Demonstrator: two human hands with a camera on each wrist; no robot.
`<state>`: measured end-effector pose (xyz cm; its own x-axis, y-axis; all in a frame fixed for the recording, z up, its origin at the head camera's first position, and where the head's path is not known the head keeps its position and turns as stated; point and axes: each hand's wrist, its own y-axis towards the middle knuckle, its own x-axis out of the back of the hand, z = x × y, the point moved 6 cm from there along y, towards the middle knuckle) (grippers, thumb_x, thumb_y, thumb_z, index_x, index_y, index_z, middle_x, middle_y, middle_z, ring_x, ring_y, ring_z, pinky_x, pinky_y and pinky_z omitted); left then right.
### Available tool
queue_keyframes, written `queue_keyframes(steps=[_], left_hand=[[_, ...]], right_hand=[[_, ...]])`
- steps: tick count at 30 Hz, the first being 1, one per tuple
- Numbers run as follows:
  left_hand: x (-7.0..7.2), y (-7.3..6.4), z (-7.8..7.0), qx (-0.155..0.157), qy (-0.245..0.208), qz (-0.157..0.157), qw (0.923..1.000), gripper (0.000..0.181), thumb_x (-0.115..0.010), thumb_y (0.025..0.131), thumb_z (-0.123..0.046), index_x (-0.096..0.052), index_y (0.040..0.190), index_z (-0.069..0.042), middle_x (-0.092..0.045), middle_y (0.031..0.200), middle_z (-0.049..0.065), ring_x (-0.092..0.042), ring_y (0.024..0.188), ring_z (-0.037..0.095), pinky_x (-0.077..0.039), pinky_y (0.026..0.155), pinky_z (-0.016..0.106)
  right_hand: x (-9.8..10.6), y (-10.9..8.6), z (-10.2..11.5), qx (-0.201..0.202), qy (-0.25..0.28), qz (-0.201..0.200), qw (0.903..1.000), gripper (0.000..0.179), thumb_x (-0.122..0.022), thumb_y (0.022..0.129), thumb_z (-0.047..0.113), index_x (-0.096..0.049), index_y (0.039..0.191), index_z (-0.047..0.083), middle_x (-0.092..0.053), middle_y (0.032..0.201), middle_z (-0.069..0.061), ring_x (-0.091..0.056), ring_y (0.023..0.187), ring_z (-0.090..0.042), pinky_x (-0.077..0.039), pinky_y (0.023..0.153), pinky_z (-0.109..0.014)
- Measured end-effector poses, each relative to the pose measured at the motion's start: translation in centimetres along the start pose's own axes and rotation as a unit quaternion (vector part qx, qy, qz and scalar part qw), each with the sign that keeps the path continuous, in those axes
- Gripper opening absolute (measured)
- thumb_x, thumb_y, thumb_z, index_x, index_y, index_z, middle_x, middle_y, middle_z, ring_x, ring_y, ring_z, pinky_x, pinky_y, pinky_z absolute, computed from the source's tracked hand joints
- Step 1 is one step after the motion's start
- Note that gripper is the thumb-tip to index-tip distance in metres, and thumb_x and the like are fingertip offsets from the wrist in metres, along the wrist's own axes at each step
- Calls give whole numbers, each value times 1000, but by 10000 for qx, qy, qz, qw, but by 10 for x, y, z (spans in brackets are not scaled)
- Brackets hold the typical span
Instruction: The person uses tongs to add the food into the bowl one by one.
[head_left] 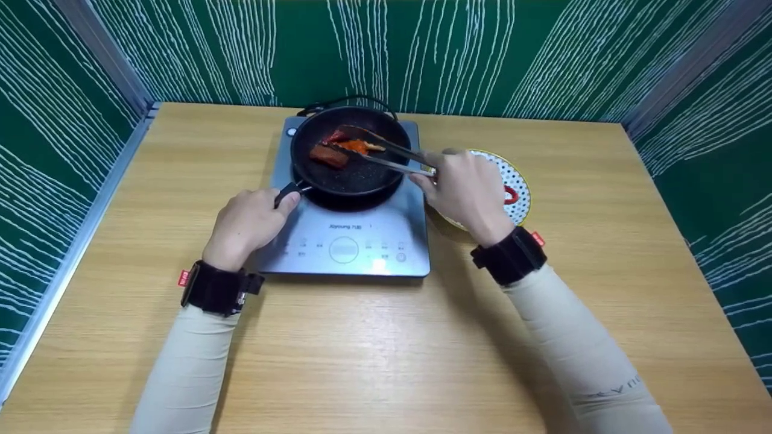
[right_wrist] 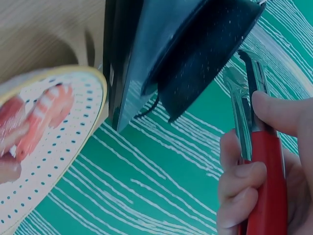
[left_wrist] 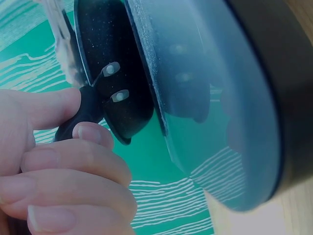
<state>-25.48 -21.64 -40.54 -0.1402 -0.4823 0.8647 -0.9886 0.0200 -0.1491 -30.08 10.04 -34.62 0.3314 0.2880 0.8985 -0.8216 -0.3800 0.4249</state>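
My left hand grips the black handle of a frying pan. The pan sits over an induction cooktop; whether its base touches the glass is hard to tell. In my right hand I hold metal tongs, whose red grips show in the right wrist view. The tips of the tongs reach into the pan around an orange food piece; whether they pinch it, I cannot tell. Beside it lie a brown meat-like block and a dark red piece.
A dotted plate with a yellow rim stands right of the cooktop, partly behind my right hand. On it lie a shrimp-like piece and other reddish food. A black cord runs behind the pan. Green patterned walls enclose the wooden table.
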Motion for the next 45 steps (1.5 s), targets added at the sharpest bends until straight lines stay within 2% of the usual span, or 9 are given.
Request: queue_keyframes(steps=[6,10,15,21,25,32,38,45], left_hand=[[0,1,0,-12,48,-32,10000,54,-39,111,-59,-54,89,-12,-53,78,8,-55,71,28,-36,62,38],[0,1,-1,-66,87,-99,9999,54,-39,112,-58,-53,88,-12,-53,78,8,-55,72,29,-35,63,38],[0,1,-1,-39,54,-51,10000,54,-40,112,-58,-53,88,-12,-52,78,8,-54,71,28,-35,63,38],[1,-1,-1,37,-46,39,10000,54,-39,111,-59,-54,90,-11,-52,78,8,-53,70,28,-35,63,38],[2,-1,-1,48,-51,64,10000,55,-39,111,-60,-54,90,-12,-53,78,8,-54,69,27,-36,62,38],[1,-1,-2,67,-65,105,9999,55,-38,111,-60,-56,91,-11,-55,78,8,-55,68,27,-36,63,38],[1,0,-1,-10,47,-16,10000,55,-38,111,-60,-55,90,-12,-55,78,8,-56,70,28,-37,62,39],[0,0,0,14,25,34,10000,55,-38,111,-60,-55,90,-12,-54,78,8,-55,70,28,-37,62,39]], right_hand=[[15,-10,-19,-166,-80,20,9998,38,-73,100,47,-77,129,22,-65,76,-3,-56,57,-25,-36,45,-38],[27,-20,-37,-300,-26,-34,9995,41,-74,100,44,-76,131,18,-68,78,-5,-58,57,-25,-37,45,-38],[41,-37,-62,-544,103,-20,9985,44,-75,100,42,-74,134,14,-67,78,-7,-55,57,-25,-35,48,-36],[53,-62,-89,-650,-83,-104,9978,47,-77,98,44,-75,133,13,-63,76,-9,-51,57,-25,-30,49,-36],[55,-78,-105,-743,-128,-108,9971,45,-79,96,44,-76,130,13,-60,73,-9,-47,56,-24,-26,49,-36],[49,-102,-125,-930,-139,184,9954,43,-78,97,44,-77,128,15,-59,74,-8,-47,59,-24,-25,49,-36],[49,-124,-143,-1113,-213,370,9929,41,-78,96,47,-77,124,17,-56,71,-6,-46,59,-24,-24,46,-36],[50,-144,-158,-1267,-272,839,9880,43,-78,97,46,-75,124,12,-56,68,-5,-45,59,-25,-25,47,-36]])
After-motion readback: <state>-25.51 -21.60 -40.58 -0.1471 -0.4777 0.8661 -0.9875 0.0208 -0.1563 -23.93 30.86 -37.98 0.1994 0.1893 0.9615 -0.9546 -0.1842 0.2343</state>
